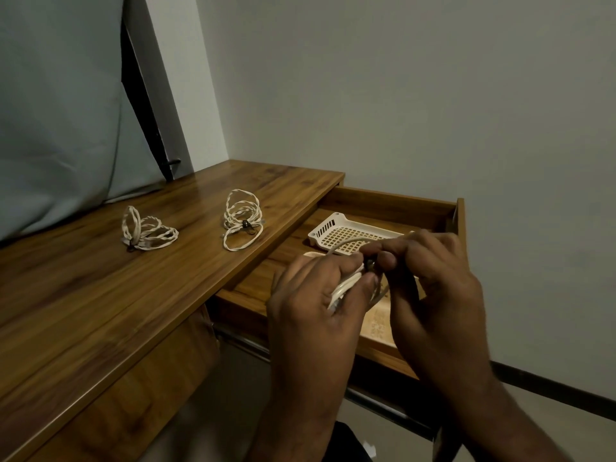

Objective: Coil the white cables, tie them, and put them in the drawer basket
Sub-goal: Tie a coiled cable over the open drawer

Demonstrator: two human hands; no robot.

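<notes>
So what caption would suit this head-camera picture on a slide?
Both hands, left and right, tie a white cable coil over the open drawer and its basket.

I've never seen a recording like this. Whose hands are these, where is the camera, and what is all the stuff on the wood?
No machine here: a person wears a camera on the head, so the single picture looks forward and down at their own two hands. The left hand grips a bundle of coiled white cable, while the right hand pinches something small and dark at the bundle, probably a tie. Both hands work above an open wooden drawer, which holds a white plastic basket with a grid of holes. On the wooden desk top to the left lie two more cable coils, the near coil and the far coil, each already bound with a dark tie. A grey curtain hangs behind the desk.
</notes>
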